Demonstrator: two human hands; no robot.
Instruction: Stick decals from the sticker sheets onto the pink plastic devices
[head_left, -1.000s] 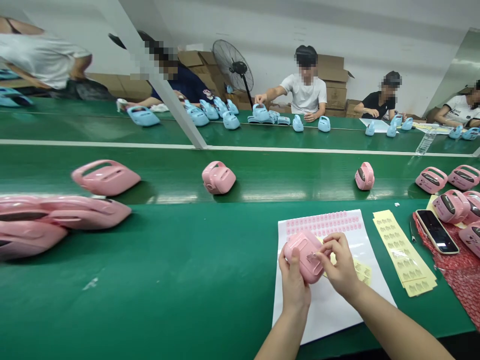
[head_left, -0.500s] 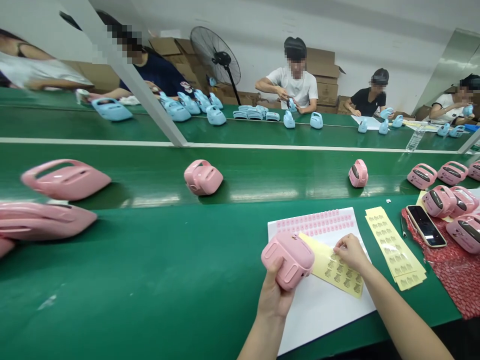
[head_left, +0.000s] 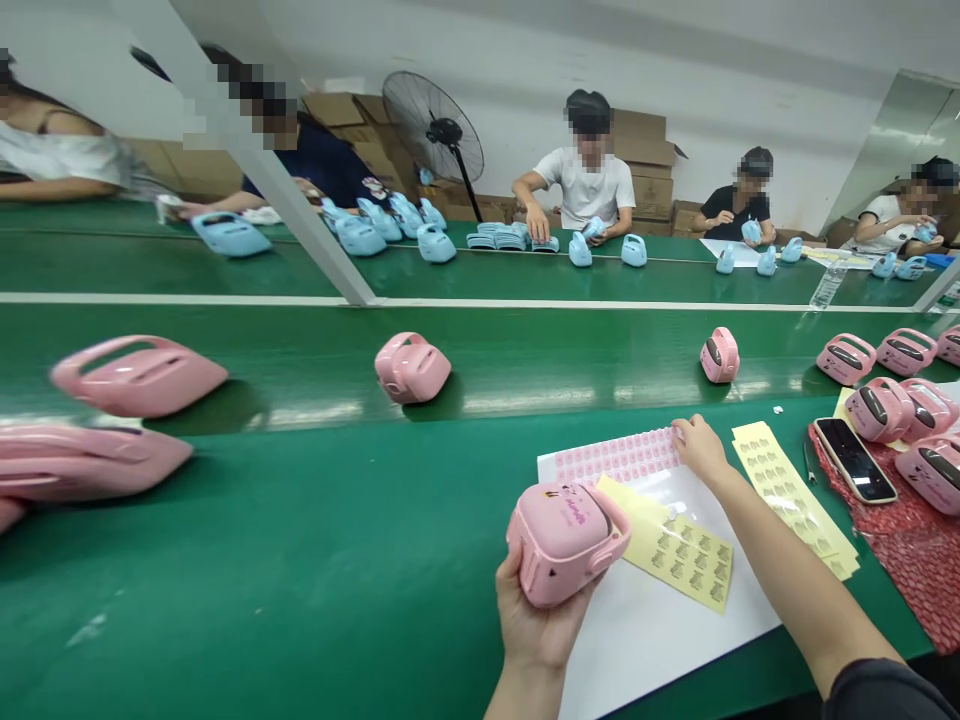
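Palm of left hand (head_left: 534,625) hidden behind pink case (head_left: 564,540); right hand (head_left: 699,448) touches sticker row (head_left: 615,458).

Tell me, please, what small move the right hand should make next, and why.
Probably peel one pink sticker from the sticker sheet: the right hand rests its fingertips on the pink rows, apparently holding nothing, while the left hand holds the pink device.

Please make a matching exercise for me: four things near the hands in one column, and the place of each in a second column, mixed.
1 pink case
2 pink sticker row
3 phone
4 yellow label sheet

A on the red mat
B in the left hand
C touched by fingers of the right hand
D on the white sheet

Pairs: 1-B, 2-C, 3-A, 4-D
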